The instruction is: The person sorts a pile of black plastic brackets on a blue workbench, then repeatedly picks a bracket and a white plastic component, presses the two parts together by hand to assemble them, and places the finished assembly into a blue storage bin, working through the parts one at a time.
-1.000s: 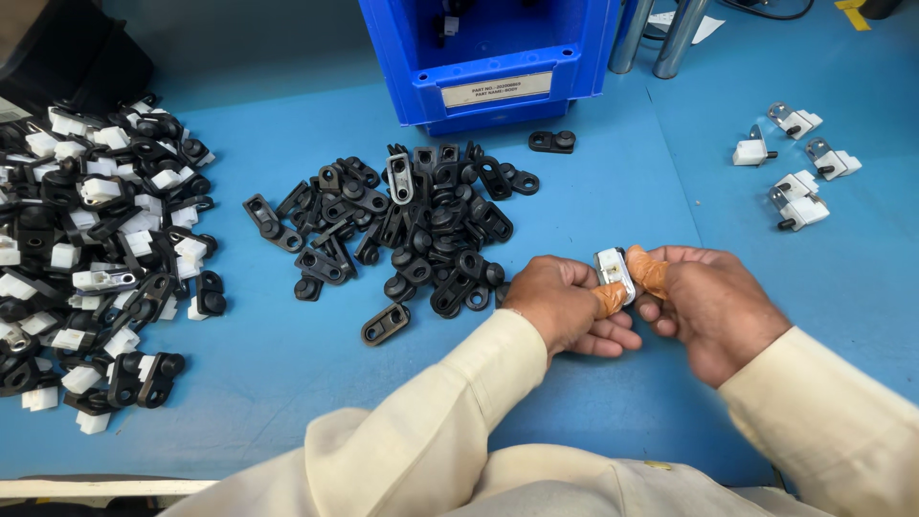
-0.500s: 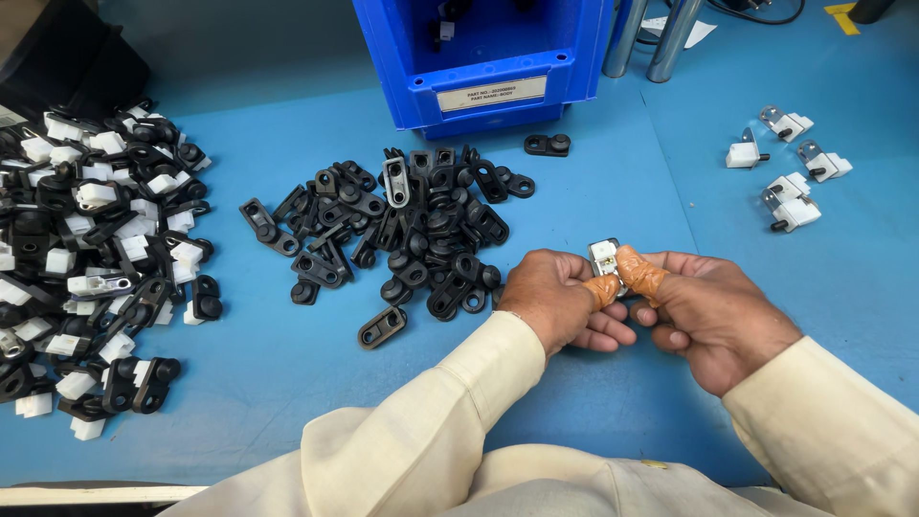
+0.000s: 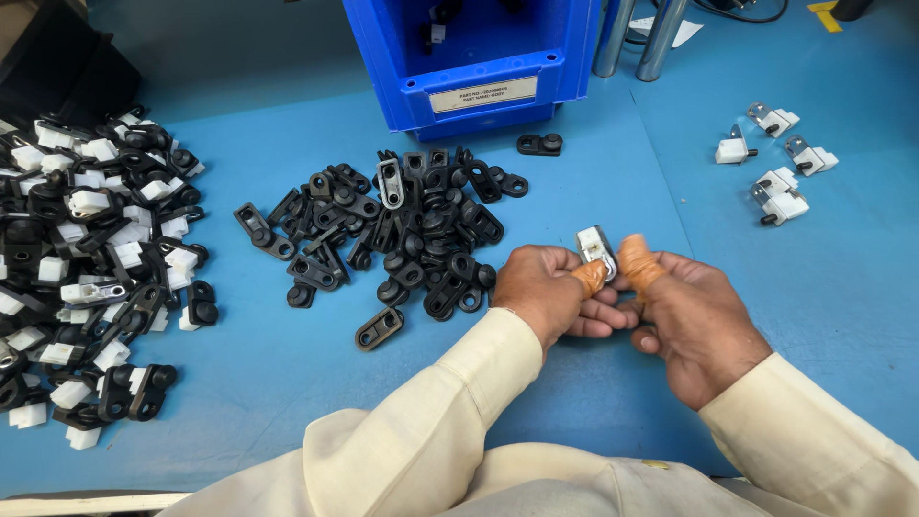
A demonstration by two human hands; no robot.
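Both hands together low right of centre over the blue desk (image 3: 287,402), cream sleeves running in from the bottom edge. Left hand (image 3: 548,287) and right hand (image 3: 691,316) pinching one small white-and-metal part (image 3: 596,251) between thumbs, each thumb capped with an orange finger cot (image 3: 639,265). Left grip closed on the part from its lower left, right grip closed on it from the right; part raised slightly above the knuckles, metal face tilted up toward the camera. Remaining fingers of both hands curled under and interlocked-looking below the part, exact contact there hard to make out. Just left of the left hand, a loose pile of black plastic pieces (image 3: 402,230) spread across the desk centre, nearest ones almost touching the knuckles; one silver-framed piece (image 3: 390,182) lying on top of the pile near its upper middle. One black piece (image 3: 379,328) apart from the pile, below it, and one more (image 3: 540,144) alone near the bin. Blue plastic bin (image 3: 565,57) with a white label on its front lip standing at top centre, behind the pile. Far left, a bigger mixed heap of black and white parts (image 3: 86,268) reaching the frame edge. Upper right, well apart from the hands, a small group of finished white-and-metal assemblies (image 3: 777,182) laid out separately on the desk. Two metal posts (image 3: 661,38) upright right of the bin.
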